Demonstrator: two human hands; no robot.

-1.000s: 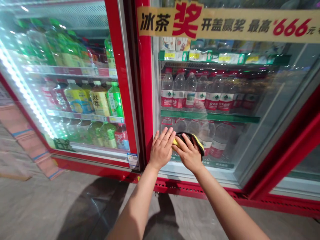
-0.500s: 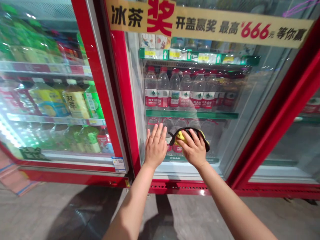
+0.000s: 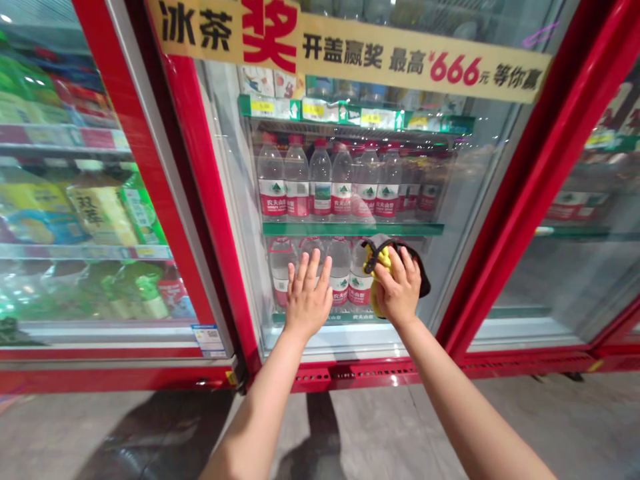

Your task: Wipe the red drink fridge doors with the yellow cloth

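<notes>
My left hand (image 3: 309, 298) lies flat against the glass door (image 3: 465, 193) of a red-framed drinks cooler, fingers stretched and slightly spread, holding nothing. To its right, my right hand (image 3: 401, 287) presses a crumpled yellow and dark grey cloth (image 3: 424, 275) with black edging onto the same pane. The cloth is bunched under the fingers and sticks out on both sides; part of it is hidden by the hand. Behind the glass, red-capped water bottles (image 3: 341, 183) stand in rows on two shelves, the lower row partly covered by my hands.
A yellow banner (image 3: 350, 50) with printed characters crosses the upper door. On the left is another cooler (image 3: 100, 200) with green and yellow drinks. A red frame post (image 3: 525, 180) rises at the right. Grey floor tiles (image 3: 380, 433) lie below.
The view has swung right, so the coolers appear further left. My right hand and the cloth have slid right across the glass, and the cloth's folds have shifted. My left hand has also shifted right.
</notes>
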